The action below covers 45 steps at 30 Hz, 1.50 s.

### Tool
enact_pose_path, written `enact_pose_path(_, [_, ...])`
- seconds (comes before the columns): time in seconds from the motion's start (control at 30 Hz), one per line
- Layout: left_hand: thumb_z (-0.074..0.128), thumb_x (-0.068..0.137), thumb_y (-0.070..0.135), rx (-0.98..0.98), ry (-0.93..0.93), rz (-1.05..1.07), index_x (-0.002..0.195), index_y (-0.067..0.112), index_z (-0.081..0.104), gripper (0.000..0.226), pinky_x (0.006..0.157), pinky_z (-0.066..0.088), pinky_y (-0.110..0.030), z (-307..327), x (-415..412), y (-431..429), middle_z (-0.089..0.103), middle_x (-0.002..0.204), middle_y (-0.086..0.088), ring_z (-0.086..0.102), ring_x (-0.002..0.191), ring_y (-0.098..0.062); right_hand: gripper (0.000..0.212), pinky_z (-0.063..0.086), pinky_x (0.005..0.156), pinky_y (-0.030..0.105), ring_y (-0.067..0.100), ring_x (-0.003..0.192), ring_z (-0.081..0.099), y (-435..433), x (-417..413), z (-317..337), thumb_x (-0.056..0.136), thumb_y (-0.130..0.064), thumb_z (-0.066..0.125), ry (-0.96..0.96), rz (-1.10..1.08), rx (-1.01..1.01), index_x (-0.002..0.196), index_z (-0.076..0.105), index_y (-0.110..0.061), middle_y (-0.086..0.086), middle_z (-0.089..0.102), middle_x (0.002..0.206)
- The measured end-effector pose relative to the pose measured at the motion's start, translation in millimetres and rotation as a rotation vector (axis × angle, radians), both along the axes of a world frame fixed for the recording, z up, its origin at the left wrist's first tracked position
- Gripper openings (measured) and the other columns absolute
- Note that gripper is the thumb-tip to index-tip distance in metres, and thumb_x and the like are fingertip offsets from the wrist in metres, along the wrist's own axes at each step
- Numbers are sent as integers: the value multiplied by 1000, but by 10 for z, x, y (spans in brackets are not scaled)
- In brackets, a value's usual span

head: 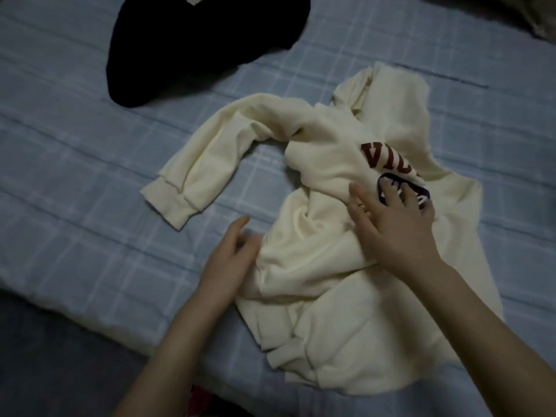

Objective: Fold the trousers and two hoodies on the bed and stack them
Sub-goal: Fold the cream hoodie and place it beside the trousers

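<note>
A cream hoodie (325, 164) with red letters and a dark blue emblem lies crumpled on the bed, one sleeve stretched out to the left. My right hand (394, 224) rests flat on its chest, fingers spread over the emblem. At the hoodie's left side my left hand (231, 254) touches a fold of the fabric with its fingers slightly curled. A dark garment (195, 46) lies bunched at the far left of the bed; I cannot tell which piece it is.
The bed (75, 176) has a light blue checked cover, and its near edge runs along the lower left. Something red (198, 401) shows below that edge. Another dark shape (535, 16) sits at the top right corner.
</note>
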State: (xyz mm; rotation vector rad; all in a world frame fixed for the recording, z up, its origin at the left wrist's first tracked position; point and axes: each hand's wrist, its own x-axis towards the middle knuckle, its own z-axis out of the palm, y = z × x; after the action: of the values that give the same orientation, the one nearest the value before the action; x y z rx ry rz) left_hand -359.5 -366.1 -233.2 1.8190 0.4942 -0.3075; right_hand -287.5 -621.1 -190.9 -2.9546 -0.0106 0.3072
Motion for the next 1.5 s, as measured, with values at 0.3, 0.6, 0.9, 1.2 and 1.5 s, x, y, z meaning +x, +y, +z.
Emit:
enact_pose_path(0.3, [59, 85, -9, -55, -183, -204, 128, 15, 64, 49, 80, 42, 1, 181, 553, -116, 63, 115, 12, 61, 105, 2, 44, 6, 113, 70, 47, 149, 1, 225, 109, -149, 98, -65, 16, 110, 11, 156, 140, 4, -73, -10, -3, 167])
enact_pose_path(0.6, [69, 88, 28, 207, -25, 16, 131, 38, 57, 46, 79, 42, -10, 207, -704, 285, 59, 112, 16, 53, 86, 12, 54, 30, 112, 56, 36, 142, 33, 701, 76, -14, 101, -51, 31, 113, 45, 183, 153, 29, -39, 5, 26, 162])
enact_pose_path(0.9, [66, 89, 4, -36, -46, -112, 128, 15, 63, 41, 97, 44, -16, 120, 284, 401, 61, 117, 9, 57, 120, -12, 62, 12, 118, 61, 34, 151, 15, 1076, -727, -307, 95, -64, 22, 136, 78, 156, 152, 0, -55, -15, 3, 166])
enact_pose_path(1.2, [63, 91, 28, 443, 17, -211, 130, 24, 61, 39, 87, 41, -19, 322, -651, 850, 53, 121, -1, 56, 101, -12, 58, 9, 120, 56, 14, 150, 17, 1031, -877, -104, 98, -58, 24, 198, 98, 133, 154, 24, -43, -9, 21, 164])
enact_pose_path(1.5, [72, 86, 19, 255, -157, -462, 134, 8, 53, 53, 97, 44, -38, 38, 250, 800, 64, 123, -12, 58, 113, -27, 53, 16, 118, 56, 26, 148, 25, 1717, -988, -147, 102, -46, 35, 31, -58, 243, 154, 30, -37, -6, 27, 162])
